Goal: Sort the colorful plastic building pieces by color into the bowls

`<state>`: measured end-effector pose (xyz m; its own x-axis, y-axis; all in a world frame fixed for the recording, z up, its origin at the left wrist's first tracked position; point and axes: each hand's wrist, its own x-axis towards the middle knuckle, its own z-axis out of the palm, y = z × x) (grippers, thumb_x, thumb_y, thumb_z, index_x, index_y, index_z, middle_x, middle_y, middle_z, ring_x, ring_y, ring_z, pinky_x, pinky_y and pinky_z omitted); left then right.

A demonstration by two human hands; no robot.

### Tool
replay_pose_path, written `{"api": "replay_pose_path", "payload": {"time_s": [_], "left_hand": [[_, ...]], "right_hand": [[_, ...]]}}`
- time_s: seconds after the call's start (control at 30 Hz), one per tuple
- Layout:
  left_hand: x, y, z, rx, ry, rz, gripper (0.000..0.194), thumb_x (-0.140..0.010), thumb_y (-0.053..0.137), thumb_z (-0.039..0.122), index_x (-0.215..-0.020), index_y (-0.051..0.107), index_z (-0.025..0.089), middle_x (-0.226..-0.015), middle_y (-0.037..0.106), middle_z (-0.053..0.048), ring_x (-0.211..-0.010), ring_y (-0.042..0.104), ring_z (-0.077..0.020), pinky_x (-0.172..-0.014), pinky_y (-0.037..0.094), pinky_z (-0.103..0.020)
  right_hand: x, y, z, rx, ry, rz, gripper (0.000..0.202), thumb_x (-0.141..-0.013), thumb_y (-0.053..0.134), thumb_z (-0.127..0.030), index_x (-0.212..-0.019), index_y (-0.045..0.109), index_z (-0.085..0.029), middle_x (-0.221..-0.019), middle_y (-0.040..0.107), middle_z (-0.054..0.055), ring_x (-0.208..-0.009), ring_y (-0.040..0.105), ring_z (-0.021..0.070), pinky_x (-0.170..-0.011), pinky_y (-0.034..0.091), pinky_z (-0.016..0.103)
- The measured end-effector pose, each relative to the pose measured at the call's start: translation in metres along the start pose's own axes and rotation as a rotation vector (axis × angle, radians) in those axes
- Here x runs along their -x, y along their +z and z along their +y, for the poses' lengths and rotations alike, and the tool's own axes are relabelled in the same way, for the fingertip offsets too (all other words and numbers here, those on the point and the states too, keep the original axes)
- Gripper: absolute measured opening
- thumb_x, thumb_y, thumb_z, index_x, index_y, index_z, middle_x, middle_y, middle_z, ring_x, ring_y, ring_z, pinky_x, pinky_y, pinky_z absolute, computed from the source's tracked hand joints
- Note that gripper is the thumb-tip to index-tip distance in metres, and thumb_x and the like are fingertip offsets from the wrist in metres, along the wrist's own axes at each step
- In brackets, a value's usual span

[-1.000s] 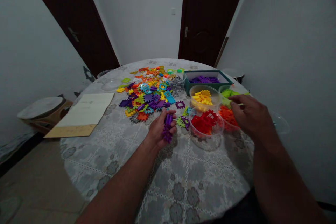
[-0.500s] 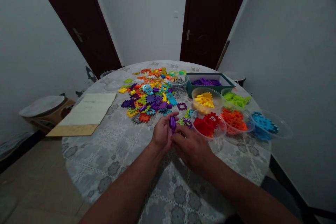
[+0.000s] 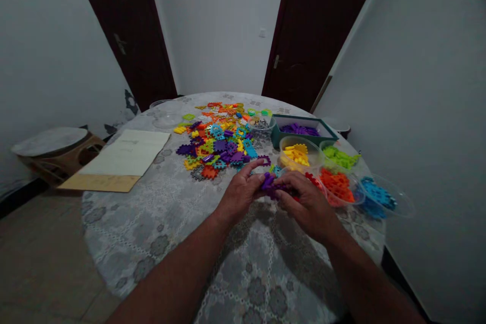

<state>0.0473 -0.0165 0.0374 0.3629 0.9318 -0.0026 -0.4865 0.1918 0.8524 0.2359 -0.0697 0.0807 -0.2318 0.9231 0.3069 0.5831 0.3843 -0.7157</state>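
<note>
Purple plastic building pieces are held between my two hands above the near middle of the table. My left hand is closed on them from the left, its index finger stretched out above. My right hand pinches their right side with thumb and fingers. How many pieces there are, and whether they are joined, I cannot make out. Just beyond lies a mixed heap of coloured building pieces. Behind my right hand, a clear bowl of red pieces is partly hidden.
On the right stand clear bowls of yellow, lime green, orange and blue pieces. A green box holding purple pieces stands behind them, beside a bowl of grey pieces. An open paper folder lies left.
Both hands have moved right, toward the bowls. The purple pieces, upright in my left palm before, are now held between both hands. The view has tilted up slightly.
</note>
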Motion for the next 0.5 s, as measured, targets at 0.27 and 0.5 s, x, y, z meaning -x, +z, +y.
{"api": "replay_pose_path", "payload": {"time_s": [0.27, 0.5], "left_hand": [[0.000, -0.003, -0.004, -0.170, 0.067, -0.031, 0.090, -0.088, 0.083, 0.038, -0.164, 0.036, 0.029, -0.145, 0.066, -0.016, -0.109, 0.074, -0.0251, -0.085, 0.062, -0.035], [0.000, -0.003, 0.000, -0.236, 0.031, -0.087, 0.080, -0.091, 0.080, 0.045, -0.159, 0.044, 0.027, -0.147, 0.064, -0.018, -0.122, 0.071, -0.0285, -0.096, 0.061, -0.040]], "right_hand": [[-0.001, 0.003, -0.007, -0.061, -0.012, -0.126, 0.013, -0.102, 0.062, -0.026, -0.103, 0.075, -0.027, -0.140, 0.064, 0.007, -0.134, 0.060, 0.0242, -0.113, 0.047, 0.042], [-0.008, 0.000, -0.005, -0.163, 0.038, -0.236, 0.011, -0.098, 0.067, -0.027, -0.100, 0.078, -0.024, -0.112, 0.072, 0.005, -0.104, 0.068, 0.0199, -0.094, 0.054, 0.034]]}}
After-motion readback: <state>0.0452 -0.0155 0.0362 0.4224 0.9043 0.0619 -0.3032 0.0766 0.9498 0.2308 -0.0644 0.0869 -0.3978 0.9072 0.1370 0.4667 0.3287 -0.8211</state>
